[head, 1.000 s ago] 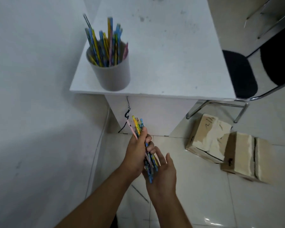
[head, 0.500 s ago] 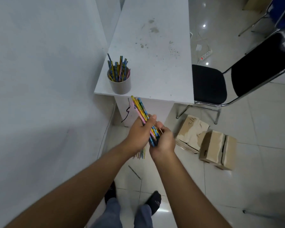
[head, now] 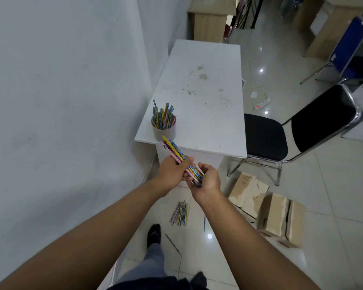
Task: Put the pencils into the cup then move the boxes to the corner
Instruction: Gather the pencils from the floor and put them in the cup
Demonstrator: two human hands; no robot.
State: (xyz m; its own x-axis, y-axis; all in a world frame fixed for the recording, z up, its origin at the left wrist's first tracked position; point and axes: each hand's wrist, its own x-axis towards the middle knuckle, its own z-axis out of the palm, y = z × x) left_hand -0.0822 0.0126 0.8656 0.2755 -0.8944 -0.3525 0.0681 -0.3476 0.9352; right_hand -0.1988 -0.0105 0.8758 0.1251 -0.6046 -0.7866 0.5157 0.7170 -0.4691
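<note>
A: Hands, quick?
B: Together, low in front of the tabletop [head: 208, 97] edge. The left hand [head: 172, 173] grips a bundle of pencils [head: 175, 150] round its middle. The right hand [head: 209, 181] curls round the bundle's lower end, touching the left one.

A: Which way does the bundle point?
B: It tilts up and left, with its tips overlapping the cup [head: 164, 133] in this view. It is not in the cup.

A: And the cup?
B: It stands upright at the near-left corner of the tabletop, with many pencils already upright inside.

A: What's left?
B: A pile [head: 180, 213] of pencils lies on the floor [head: 333, 185] below the hands. There are also 2 stray pencils [head: 173, 243] near the feet.

A: Boxes?
B: There are 2 boxes [head: 281, 220] on the floor beside the chair [head: 266, 139], touching each other. No hand is on them.

A: Progress call?
B: My guess is the pencil part is around halfway. This bundle goes in next, then the floor ones. The box part isn't started, and I can't tell which corner is meant.
</note>
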